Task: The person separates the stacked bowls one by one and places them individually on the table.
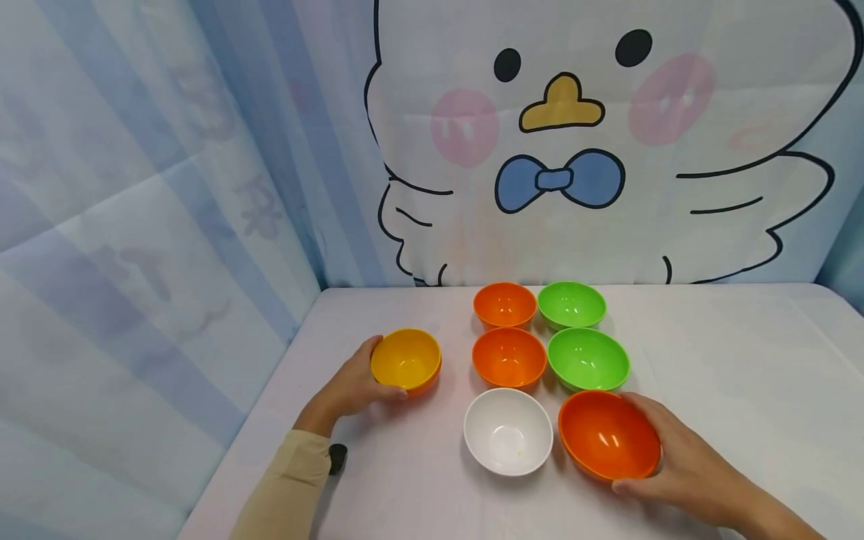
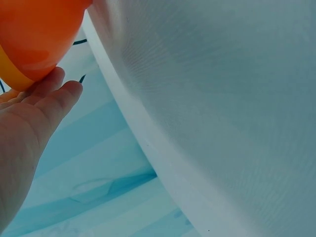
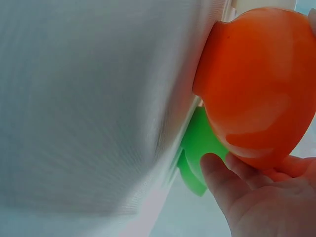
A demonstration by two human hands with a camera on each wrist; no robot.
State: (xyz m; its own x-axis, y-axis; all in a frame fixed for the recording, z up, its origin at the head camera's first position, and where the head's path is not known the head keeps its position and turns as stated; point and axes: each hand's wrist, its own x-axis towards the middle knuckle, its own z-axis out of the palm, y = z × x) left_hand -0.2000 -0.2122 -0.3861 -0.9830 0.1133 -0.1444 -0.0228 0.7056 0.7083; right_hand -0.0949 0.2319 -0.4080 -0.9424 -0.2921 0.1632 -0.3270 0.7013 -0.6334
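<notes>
At the left of the table, my left hand (image 1: 356,381) grips a yellow bowl (image 1: 405,358) nested in an orange bowl (image 2: 47,37). The thumb lies at the near side and the fingers at the far left side. On the right, my right hand (image 1: 691,469) holds another orange bowl (image 1: 607,435) by its right side, thumb in front and fingers behind. This bowl's base appears to touch the table in the right wrist view. Immediately left of it stands a white bowl (image 1: 508,431), upright. Behind it is a green bowl (image 1: 589,360).
Behind the white bowl stand an orange bowl (image 1: 509,358) and, farther back, a second orange bowl (image 1: 505,305) beside a green bowl (image 1: 571,304). A pale cloth covers the table (image 1: 736,352). A curtain with a cartoon bird (image 1: 560,180) hangs along the back edge.
</notes>
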